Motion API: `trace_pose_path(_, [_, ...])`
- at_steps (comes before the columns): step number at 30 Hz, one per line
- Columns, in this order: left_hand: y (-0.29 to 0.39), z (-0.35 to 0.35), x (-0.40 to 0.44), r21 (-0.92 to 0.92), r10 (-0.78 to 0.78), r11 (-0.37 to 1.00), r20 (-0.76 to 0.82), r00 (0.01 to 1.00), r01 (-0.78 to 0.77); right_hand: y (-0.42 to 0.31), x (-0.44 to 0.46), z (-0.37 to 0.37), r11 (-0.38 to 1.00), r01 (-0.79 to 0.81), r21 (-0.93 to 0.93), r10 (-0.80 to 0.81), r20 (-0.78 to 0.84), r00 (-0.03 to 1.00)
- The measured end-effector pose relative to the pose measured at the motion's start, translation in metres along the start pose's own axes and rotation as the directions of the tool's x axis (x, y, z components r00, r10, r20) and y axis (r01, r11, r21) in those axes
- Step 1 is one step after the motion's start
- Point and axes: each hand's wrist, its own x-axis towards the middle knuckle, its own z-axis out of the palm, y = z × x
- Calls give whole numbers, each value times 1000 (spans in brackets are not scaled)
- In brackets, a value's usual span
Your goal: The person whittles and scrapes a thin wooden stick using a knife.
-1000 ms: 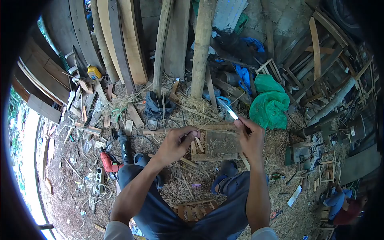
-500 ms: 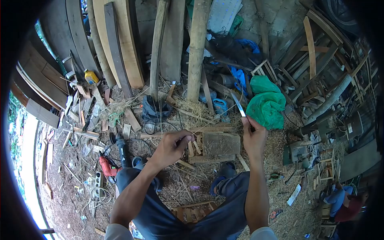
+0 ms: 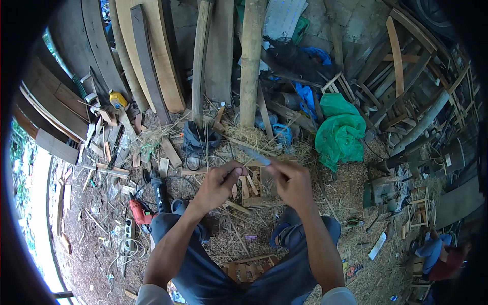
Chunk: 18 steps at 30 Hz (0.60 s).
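Note:
My left hand is closed in a pinch in front of me, and a thin pale sliver of wood or bamboo shows at its fingertips. Most of that sliver is hidden by the fingers. My right hand, slightly blurred, is wrapped round the handle of a knife. Its blade points up and left, close above the left fingertips; whether it touches the sliver I cannot tell. Below the hands, a wooden block lies on the ground between my feet, partly covered by the right hand.
A green plastic bag lies ahead right. An angle grinder, a red power tool and a power strip are at left. Bamboo poles and boards stand ahead. Another person sits at far right.
My right hand has moved left with the knife, from beside the green bag to close by my left hand. The left hand has barely moved.

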Motion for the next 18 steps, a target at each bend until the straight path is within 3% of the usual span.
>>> trace_pose_path(2, [-1, -4, -1, -8, -30, 1000, 27, 999, 30, 16, 4, -4, 998, -39, 52, 47, -163, 985])
trace_pose_path(4, [-6, -5, 0, -19, -55, 998, 59, 997, 56, 16, 6, -12, 997, -48, 62, 58, -172, 983])
trace_pose_path(6, [-15, -1, 1, 9, 81, 997, 3, 997, -81, 15, 4, -10, 995, -58, 75, 71, -180, 981])
trace_pose_path(8, [-13, -1, 1, 23, 95, 995, 15, 995, -95, 14, -4, 3, 997, 72, 25, -70, -66, 995])
trace_pose_path(9, [-13, -1, 0, 37, 106, 994, 30, 994, -107, 17, -5, 3, 997, 68, 29, -66, -66, 996])
trace_pose_path(12, [-17, -3, -3, -58, 94, 994, 45, 995, -92, 29, 1, -12, 997, 13, 70, -5, -109, 994])
trace_pose_path(14, [-18, -5, -4, -65, 70, 996, 59, 996, -66, 29, 7, -26, 980, -156, 124, 175, -163, 971])
trace_pose_path(15, [-18, -6, -4, -72, 45, 997, 77, 996, -39, 28, 7, -22, 991, -36, 125, 61, -204, 977])
trace_pose_path(16, [-17, -6, -2, -72, 48, 996, 73, 996, -43, 24, 5, -18, 992, -31, 124, 56, -205, 977])
trace_pose_path(18, [-15, -3, -2, 11, 131, 991, 65, 989, -131, 13, -2, -10, 996, 30, 82, -29, -18, 999])
